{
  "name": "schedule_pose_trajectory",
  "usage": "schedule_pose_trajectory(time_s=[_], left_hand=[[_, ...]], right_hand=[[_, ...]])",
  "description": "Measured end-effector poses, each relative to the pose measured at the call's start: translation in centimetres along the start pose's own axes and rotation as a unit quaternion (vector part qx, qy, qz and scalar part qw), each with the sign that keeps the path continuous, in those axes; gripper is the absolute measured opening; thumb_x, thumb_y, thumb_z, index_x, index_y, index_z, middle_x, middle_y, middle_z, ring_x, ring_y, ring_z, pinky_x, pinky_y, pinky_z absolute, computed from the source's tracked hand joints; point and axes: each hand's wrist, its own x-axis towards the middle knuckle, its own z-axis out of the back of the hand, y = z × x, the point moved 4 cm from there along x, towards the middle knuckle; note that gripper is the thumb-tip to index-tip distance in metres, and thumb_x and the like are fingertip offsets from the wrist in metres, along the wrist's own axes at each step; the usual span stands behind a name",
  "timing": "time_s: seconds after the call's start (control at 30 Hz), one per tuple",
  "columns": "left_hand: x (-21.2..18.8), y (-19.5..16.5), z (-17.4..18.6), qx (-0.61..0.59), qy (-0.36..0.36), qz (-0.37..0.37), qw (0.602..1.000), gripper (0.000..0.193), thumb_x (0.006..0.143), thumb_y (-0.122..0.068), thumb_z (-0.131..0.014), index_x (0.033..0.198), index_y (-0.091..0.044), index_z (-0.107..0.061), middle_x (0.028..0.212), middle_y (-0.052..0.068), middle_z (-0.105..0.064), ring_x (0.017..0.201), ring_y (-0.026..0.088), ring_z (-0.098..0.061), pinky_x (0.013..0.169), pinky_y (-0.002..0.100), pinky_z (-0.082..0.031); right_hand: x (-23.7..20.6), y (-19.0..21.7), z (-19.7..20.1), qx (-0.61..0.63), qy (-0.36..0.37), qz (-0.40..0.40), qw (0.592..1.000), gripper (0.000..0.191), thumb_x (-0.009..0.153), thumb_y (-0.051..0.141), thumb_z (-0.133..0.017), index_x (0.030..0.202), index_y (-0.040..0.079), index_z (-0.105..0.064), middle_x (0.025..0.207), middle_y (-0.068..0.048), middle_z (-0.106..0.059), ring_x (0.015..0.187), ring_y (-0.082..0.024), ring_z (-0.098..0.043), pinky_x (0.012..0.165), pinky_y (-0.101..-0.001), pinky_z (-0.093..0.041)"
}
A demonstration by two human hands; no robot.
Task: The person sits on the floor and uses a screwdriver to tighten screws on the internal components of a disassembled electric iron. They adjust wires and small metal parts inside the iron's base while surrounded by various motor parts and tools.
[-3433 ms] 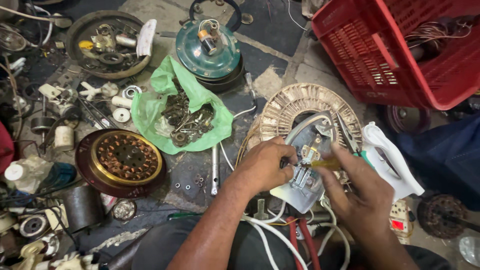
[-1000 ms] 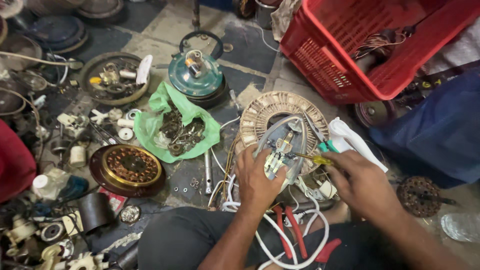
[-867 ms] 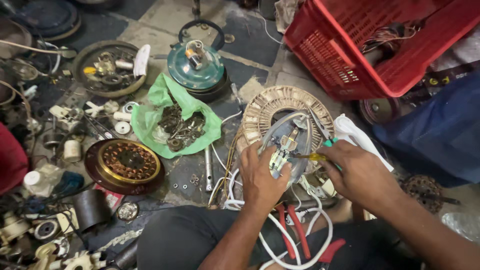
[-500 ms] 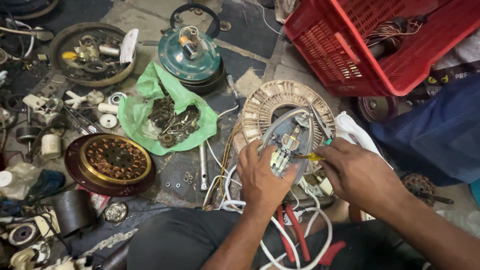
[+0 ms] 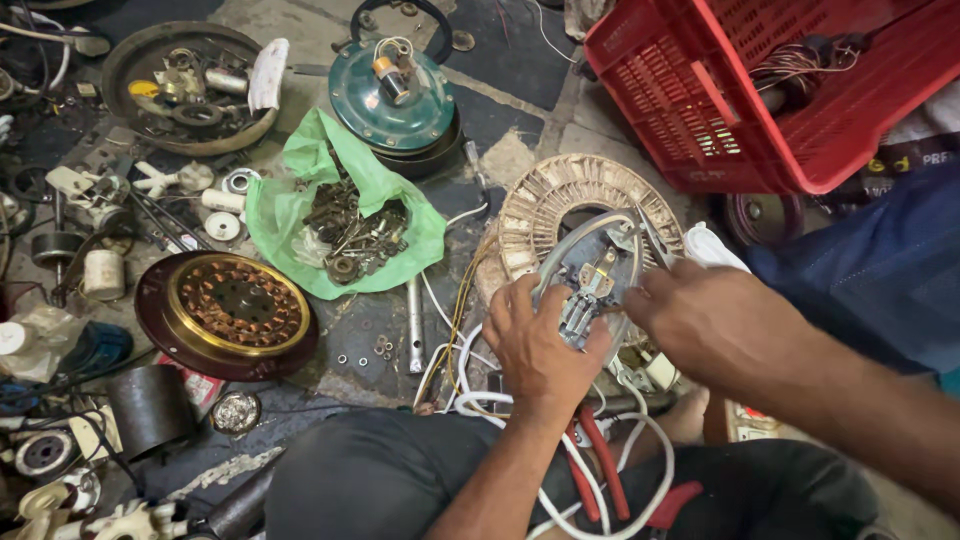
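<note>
Left hand [image 5: 540, 345]: I have it cupped under the small grey part [image 5: 590, 290], fingers curled around its lower edge — held up off the floor so its wired face tilts toward my eyes.
Right hand [image 5: 715, 320]: fingers pinched narrow at the part's right side; I cannot tell what, if anything, is between them, since the knuckles hide the tips.
Where the part is: over the pale wound coil ring [image 5: 585, 215], which lies flat on the floor just beyond my knees.
How it looks: grey and dusty, metal contacts in the middle, a white cable looping round its top.
Why the rest sits so: red-handled pliers [image 5: 600, 460] rest on my lap within easy reach; loose screws and scraps are gathered on a green plastic bag [image 5: 345, 205] to the left — kept from scattering.
Nearby: a copper-wound motor disc [image 5: 230, 312], a teal motor housing [image 5: 395, 95], a red crate [image 5: 790, 80].
</note>
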Motion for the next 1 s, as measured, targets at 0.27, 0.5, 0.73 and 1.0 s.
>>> schedule_pose_trajectory(time_s=[0.27, 0.5, 0.73, 1.0], left_hand=[[-0.1, -0.2, -0.2, -0.007, 0.001, 0.010, 1.000, 0.046, 0.069, -0.035, -0.081, 0.108, -0.011, -0.072, 0.130, 0.015, -0.057, 0.129, 0.039, -0.047, 0.107, 0.059, -0.033], [-0.2, -0.3, -0.5, -0.015, -0.002, 0.015, 1.000, 0.048, 0.070, -0.035, -0.081, 0.109, -0.010, -0.071, 0.132, 0.017, -0.056, 0.131, 0.040, -0.046, 0.106, 0.059, -0.033], [-0.3, -0.2, -1.0, -0.025, 0.017, 0.029, 0.999, 0.052, 0.067, -0.036, -0.081, 0.110, -0.009, -0.071, 0.133, 0.018, -0.055, 0.131, 0.041, -0.045, 0.103, 0.059, -0.034], [-0.1, -0.4, -0.8, -0.030, 0.004, 0.025, 0.999, 0.046, 0.071, -0.035, -0.080, 0.109, -0.010, -0.071, 0.131, 0.017, -0.056, 0.130, 0.041, -0.046, 0.104, 0.058, -0.037]], right_hand=[[1.7, -1.4, -1.8, 0.034, 0.191, -0.113, 0.974, 0.020, 0.086, 0.031, -0.068, 0.098, 0.014, -0.071, 0.081, -0.012, -0.071, 0.083, -0.031, -0.072, 0.076, -0.0453, -0.058], [2.2, -0.5, -1.9, -0.072, 0.148, 0.084, 0.983, 0.024, 0.083, 0.021, -0.065, 0.103, 0.008, -0.067, 0.078, -0.013, -0.073, 0.079, -0.032, -0.074, 0.069, -0.0455, -0.059], [2.7, -1.2, -2.3, 0.140, 0.213, -0.150, 0.955, 0.029, 0.097, 0.035, -0.059, 0.100, 0.013, -0.076, 0.089, -0.019, -0.075, 0.090, -0.037, -0.072, 0.085, -0.0485, -0.055], [0.6, -2.3, -0.5, 0.137, 0.098, -0.159, 0.973, 0.034, 0.086, 0.030, -0.066, 0.118, 0.021, -0.072, 0.103, -0.010, -0.074, 0.093, -0.034, -0.071, 0.080, -0.0475, -0.056]])
